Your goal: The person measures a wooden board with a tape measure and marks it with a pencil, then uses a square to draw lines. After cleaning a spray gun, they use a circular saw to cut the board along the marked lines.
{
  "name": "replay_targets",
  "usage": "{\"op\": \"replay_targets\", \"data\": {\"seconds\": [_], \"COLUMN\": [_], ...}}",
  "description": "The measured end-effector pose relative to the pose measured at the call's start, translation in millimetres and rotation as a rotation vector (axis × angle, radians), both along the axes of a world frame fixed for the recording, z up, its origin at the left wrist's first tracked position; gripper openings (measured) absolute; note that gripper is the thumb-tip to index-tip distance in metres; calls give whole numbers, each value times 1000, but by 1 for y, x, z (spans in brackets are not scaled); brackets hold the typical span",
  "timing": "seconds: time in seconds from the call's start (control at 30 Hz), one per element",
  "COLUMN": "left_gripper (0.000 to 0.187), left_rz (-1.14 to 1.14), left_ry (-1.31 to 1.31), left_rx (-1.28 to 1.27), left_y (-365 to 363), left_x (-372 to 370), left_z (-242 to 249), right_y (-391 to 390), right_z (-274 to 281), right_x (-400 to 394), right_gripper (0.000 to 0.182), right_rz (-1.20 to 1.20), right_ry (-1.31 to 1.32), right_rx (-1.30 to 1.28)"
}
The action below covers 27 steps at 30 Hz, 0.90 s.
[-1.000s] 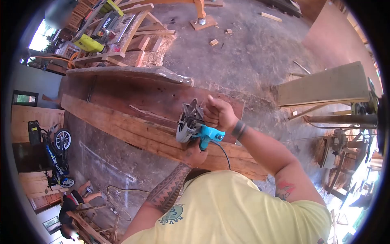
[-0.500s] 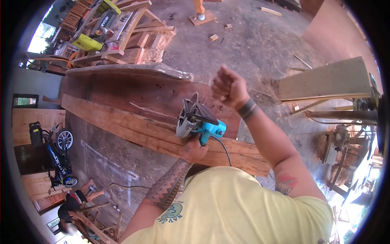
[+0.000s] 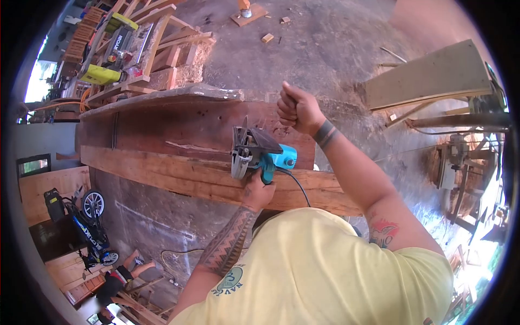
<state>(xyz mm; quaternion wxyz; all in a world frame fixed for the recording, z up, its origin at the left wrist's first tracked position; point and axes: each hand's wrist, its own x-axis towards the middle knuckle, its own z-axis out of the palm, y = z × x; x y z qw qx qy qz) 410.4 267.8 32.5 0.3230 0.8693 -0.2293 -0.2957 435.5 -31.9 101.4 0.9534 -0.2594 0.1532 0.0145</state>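
My left hand (image 3: 258,190) grips the rear handle of a blue circular saw (image 3: 281,158). The saw is tilted, with its metal base plate and part of the blade facing up and away from me. It is above a long wooden plank (image 3: 179,176); whether it touches the wood I cannot tell. To the right of the saw, my right hand (image 3: 299,111) is raised in a fist, thumb side up, with nothing visible in it. Beyond the plank lies a broad reddish-brown board (image 3: 195,130), with a thin split sliver (image 3: 197,147) near the plank's edge.
A rough-edged slab (image 3: 179,93) runs behind the reddish board. A green-trimmed machine (image 3: 116,49) stands among timber frames at upper left. A pale box-like beam (image 3: 428,76) is at right. The saw's cord (image 3: 297,181) hangs towards me. A bicycle (image 3: 93,227) and another person (image 3: 116,281) are at lower left.
The view has shifted, so the plank lies more level across it. My left hand still holds the saw, now slightly turned. My right fist remains raised, and its thumb shows more clearly.
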Motion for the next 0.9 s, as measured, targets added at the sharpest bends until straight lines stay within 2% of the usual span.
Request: {"op": "replay_targets", "data": {"seconds": [0.1,0.13,0.2,0.23,0.33,0.43,0.53,0.67,0.77,0.8,0.87,0.9], "left_gripper": [51,50,34,27,27,49,30,58,72,76,81,82], "left_rz": [-3,-13,30,50,99,110,127,53,-3,-13,-44,-168], "left_ry": [61,95,99,99,136,244,193,205,136,123,166,127], "left_rx": [-50,-71,-41,-27,-2,46,-26,-33,-104,-112,-103,-59], "left_y": [0,0,-6,-10,-19,-25,-25,-17,8,8,5,15], "left_x": [1,2,-1,-3,-7,-5,-7,-5,-11,-12,-9,-7], "left_z": [-3,-1,11,17,22,27,17,2,-53,-47,-40,-55], "right_y": [5,7,16,21,32,31,34,44,82,93,96,96], "right_z": [-5,-16,-37,-2,1,2,-5,31,44,49,50,48], "right_x": [-1,-4,-13,-25,-41,-47,-52,-63,-81,-80,-71,-68], "right_gripper": [41,38,39,43,48,48,42,33,30,29,29,29], "right_rz": [140,186,282,403,358,346,223,120,310,375,444,479], "right_ry": [157,82,-74,-2,-176,-162,-212,-225,-883,-1091,-1109,-1115], "right_rx": [-685,-818,-1081,-1124,-1335,-1465,-1531,-1597,-1447,-1382,-1430,-1449]}}
